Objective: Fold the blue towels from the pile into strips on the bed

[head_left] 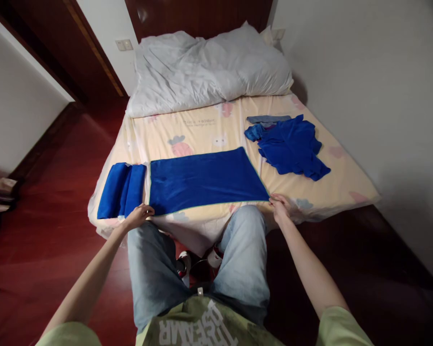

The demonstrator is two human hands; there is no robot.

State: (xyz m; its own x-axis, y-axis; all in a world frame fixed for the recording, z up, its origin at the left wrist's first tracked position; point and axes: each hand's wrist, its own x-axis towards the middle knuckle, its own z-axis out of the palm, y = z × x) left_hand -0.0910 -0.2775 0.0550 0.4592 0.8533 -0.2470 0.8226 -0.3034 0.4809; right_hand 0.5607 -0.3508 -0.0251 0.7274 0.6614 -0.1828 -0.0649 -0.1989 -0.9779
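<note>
A blue towel (202, 180) with a thin light-green edge lies spread flat on the bed in front of me. My left hand (141, 215) is closed at its near left corner. At the near right corner, my right hand (279, 205) pinches the towel's edge between thumb and fingers. Just left of the spread towel lie folded blue towels (117, 191), side by side and close to my left hand. Beyond my right hand is a crumpled heap of blue cloths (292, 144).
The bed (198, 129) has a pale yellow sheet with strawberry prints. A bunched white quilt (209, 67) covers its head end. Behind the cloth heap lies a folded grey-blue cloth (268, 118). A white wall (364, 96) borders the right side; dark red floor (68, 192) shows at left.
</note>
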